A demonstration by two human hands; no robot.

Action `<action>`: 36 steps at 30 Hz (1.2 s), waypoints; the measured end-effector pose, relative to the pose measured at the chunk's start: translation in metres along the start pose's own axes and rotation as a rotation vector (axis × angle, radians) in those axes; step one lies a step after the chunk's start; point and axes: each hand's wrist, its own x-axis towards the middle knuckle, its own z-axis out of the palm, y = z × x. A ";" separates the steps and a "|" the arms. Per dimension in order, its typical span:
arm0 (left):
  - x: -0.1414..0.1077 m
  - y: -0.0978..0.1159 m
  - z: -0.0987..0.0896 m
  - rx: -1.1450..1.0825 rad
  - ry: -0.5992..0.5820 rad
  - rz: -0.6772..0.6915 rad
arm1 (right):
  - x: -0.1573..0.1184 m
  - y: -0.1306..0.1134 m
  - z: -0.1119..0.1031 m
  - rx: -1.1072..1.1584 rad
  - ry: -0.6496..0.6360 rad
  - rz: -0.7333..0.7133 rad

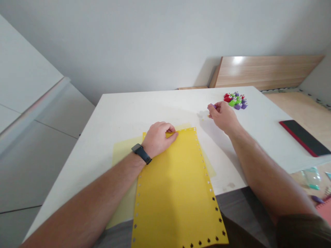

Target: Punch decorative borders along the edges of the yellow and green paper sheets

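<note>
A sheet of yellow paper (178, 186) has small shaped holes punched along its edges. Its near end hangs past the table's front edge. My left hand (160, 137), with a dark watch on the wrist, pinches the sheet's far edge between thumb and fingers. Off to the right and above the table, my right hand (222, 115) is closed on a small purple paper punch (213, 106), mostly hidden by the fingers. Just beyond that hand, several red, green and purple paper punches (236, 100) stand in a cluster. Tiny yellow bits (202, 120) show near the right fingertips.
Under the sheet, paler yellow paper (121, 151) lies on the white table (124, 110). A black tablet-like slab with a red edge (305, 137) rests at the right. Beyond the table's right side are a clear container (311, 177) and a pink spiral notebook (325, 210).
</note>
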 end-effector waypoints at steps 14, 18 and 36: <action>-0.001 -0.001 0.001 0.001 0.002 -0.001 | -0.014 -0.018 0.002 -0.037 -0.212 -0.078; -0.001 -0.001 0.001 -0.004 0.007 0.007 | -0.011 -0.015 0.004 0.026 -0.129 -0.025; 0.000 0.001 0.000 0.005 0.002 -0.003 | -0.015 -0.023 -0.002 -0.074 -0.160 -0.254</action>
